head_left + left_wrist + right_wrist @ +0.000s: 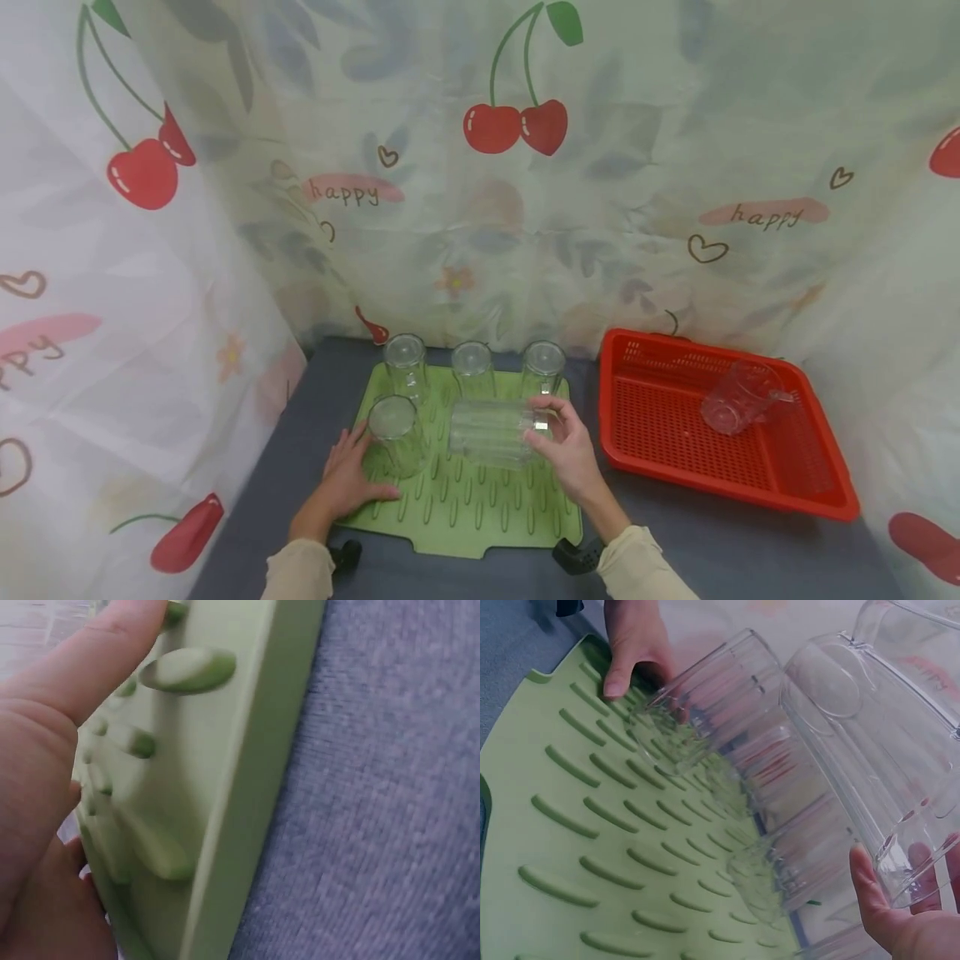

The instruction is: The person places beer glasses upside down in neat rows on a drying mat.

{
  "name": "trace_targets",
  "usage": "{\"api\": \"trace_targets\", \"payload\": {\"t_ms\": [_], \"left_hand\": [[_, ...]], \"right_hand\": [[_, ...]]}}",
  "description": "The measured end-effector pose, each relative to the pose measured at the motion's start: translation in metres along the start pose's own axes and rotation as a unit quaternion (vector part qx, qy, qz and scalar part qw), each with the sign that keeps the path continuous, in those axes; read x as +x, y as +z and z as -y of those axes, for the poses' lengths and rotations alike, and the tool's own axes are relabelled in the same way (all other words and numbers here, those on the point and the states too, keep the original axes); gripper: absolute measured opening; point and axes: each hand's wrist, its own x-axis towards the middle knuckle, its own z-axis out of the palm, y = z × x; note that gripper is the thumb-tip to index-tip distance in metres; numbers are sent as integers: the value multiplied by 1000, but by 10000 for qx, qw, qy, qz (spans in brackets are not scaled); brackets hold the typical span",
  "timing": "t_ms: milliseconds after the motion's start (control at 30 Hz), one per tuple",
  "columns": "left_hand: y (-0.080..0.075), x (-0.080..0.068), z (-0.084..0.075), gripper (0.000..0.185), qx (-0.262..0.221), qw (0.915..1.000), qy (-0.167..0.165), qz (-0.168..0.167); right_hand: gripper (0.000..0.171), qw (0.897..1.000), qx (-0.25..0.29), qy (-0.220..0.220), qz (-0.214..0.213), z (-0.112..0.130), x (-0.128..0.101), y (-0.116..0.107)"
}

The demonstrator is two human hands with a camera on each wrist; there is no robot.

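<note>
My right hand (566,446) holds a clear mug (487,433) tipped on its side above the green drying mat (450,533). The thumb and fingers grip it at its right end; the right wrist view shows the mug (862,735) close up. My left hand (348,475) rests at the mat's left edge with fingers spread, beside an upside-down clear cup (393,437). Behind, a row of three upside-down clear cups stands on the mat: left (406,367), middle (472,371), right (543,367). In the left wrist view, the thumb (97,664) lies over the mat's ridges.
A red plastic basket (660,433) stands on the right of the grey-blue tabletop (292,433), with another clear mug (731,404) lying in it. A printed curtain (495,242) hangs behind and along both sides. Ridges (562,817) cover the mat.
</note>
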Motion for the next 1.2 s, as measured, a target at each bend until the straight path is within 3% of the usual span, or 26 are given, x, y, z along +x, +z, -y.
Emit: {"api": "trace_targets", "payload": {"t_ms": [167, 300, 433, 833, 1033, 1200], "left_hand": [[-9, -10, -1, 133, -552, 9984, -123, 51], [-19, -17, -8, 134, -946, 9953, -145, -133], [-29, -23, -17, 135, -1004, 9944, -66, -328], [-60, -38, -59, 137, -1018, 9868, 831, -943], [-68, -44, -91, 135, -1126, 9798, 1268, -1061], [-66, -44, -117, 119, -1405, 9701, 1723, -970]], "right_hand": [[53, 9993, 121, 259, -260, -7, 0, 3], [53, 9979, 267, 467, -363, -12, 2, 4], [53, 9957, 464, 681, -427, -15, 2, 6], [51, 9897, 590, 1172, -564, -20, 3, 12], [51, 9902, 616, 1199, -364, -21, 1, 14], [51, 9910, 635, 1150, -260, -20, 0, 18]]}}
